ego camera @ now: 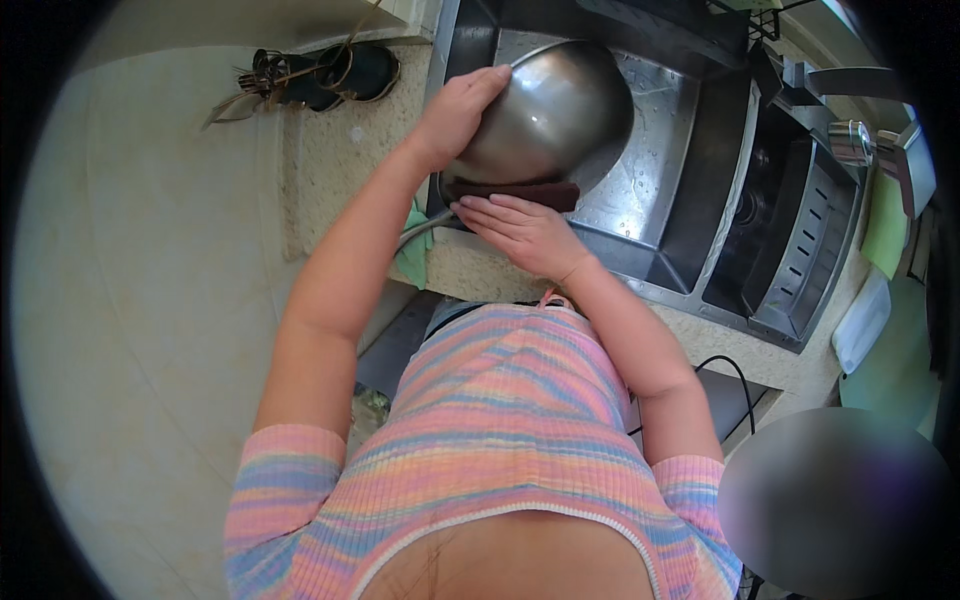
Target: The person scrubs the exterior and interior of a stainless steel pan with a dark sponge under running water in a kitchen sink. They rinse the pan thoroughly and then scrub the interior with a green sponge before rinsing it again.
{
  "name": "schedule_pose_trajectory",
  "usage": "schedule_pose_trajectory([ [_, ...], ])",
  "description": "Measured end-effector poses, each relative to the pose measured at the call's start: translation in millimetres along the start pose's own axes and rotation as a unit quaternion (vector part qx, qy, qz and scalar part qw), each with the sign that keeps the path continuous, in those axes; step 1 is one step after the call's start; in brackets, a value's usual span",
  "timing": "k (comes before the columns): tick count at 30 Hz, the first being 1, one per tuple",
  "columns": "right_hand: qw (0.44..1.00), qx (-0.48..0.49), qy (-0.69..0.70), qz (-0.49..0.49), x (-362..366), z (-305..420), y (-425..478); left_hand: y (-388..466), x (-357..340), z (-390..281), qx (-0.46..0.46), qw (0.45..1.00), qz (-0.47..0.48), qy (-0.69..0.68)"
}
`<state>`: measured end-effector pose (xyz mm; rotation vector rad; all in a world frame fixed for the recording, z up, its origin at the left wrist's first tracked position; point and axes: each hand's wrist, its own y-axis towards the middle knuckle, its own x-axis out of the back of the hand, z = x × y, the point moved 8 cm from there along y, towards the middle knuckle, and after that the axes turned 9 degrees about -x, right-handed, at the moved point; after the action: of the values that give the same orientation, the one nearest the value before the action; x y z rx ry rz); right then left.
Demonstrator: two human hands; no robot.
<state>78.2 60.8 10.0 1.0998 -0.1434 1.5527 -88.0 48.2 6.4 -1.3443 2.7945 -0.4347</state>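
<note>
A stainless steel wok (555, 120) is tilted over the sink basin (660, 165), its rounded outside facing up toward me. My left hand (466, 112) grips its rim on the left side, thumb along the edge. Flat against the near side of the wok lies a dark brown scouring pad (525, 196). The fingers of my right hand (521, 229) are stretched out over this pad and press it to the metal. The wok's handle (426, 227) points to the lower left, passing over a green cloth (414, 251) at the counter's front edge.
A smaller sink compartment (757, 195) with a slotted metal tray (806, 225) adjoins on the right. Dark holders (367, 73) with utensils stand on the left counter (352, 157). Green boards (892, 352) and a metal cup (850, 142) are at the right. A black cable (739, 375) loops below the counter.
</note>
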Motion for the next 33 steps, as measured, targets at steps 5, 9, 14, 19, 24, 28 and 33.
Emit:
schedule_pose_trajectory([
  [5,0.971,-0.126,-0.038,-0.200,96,-85,42,-5,-18,10,0.043,0.991,0.089,-0.093],
  [9,0.889,-0.336,0.098,-0.295,118,-132,23,-2,-16,17,0.053,0.995,0.063,-0.063],
  [14,0.970,-0.160,0.092,-0.156,85,-37,45,-8,0,19,-0.011,0.999,-0.020,0.047],
  [19,0.842,-0.386,0.151,-0.346,121,-158,2,-15,-14,-22,-0.133,0.958,-0.002,0.254],
  [24,0.770,-0.491,0.178,-0.367,111,-179,-16,-12,-19,-23,-0.123,0.940,0.002,0.317],
  [28,0.924,-0.230,0.152,-0.267,111,-61,39,-16,-22,-26,-0.148,0.967,-0.041,0.205],
  [33,0.822,-0.417,0.250,-0.296,106,-163,-25,-18,-36,-38,-0.158,0.928,0.016,0.336],
])
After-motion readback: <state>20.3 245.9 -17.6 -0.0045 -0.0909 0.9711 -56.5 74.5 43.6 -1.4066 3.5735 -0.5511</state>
